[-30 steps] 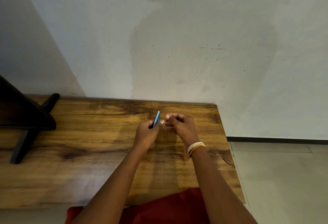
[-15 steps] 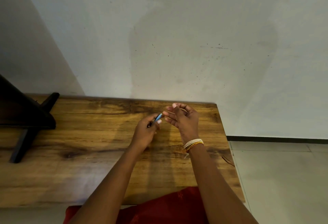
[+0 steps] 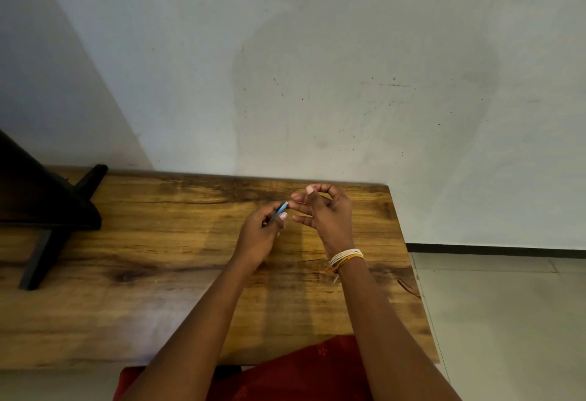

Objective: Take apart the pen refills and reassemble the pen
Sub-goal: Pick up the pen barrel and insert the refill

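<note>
My left hand (image 3: 258, 235) grips a blue pen barrel (image 3: 281, 209) above the wooden table (image 3: 177, 273); the barrel's end points up and to the right. My right hand (image 3: 328, 215) is raised just to the right of it, palm turned toward me. Its thumb and forefinger are curled together in a pinch on what looks like a thin pen refill, barely visible. Its middle finger reaches to the barrel's end. No loose pen parts show on the table.
A black stand with angled legs (image 3: 47, 210) sits at the table's left end. A grey wall runs right behind the table. The table's right edge (image 3: 409, 273) drops to a tiled floor. Red cloth (image 3: 301, 372) lies at the near edge.
The hands were joined at the pen one second ago. My right hand has since lifted away up and to the right and turned palm-up; the barrel in my left hand has tilted lower.
</note>
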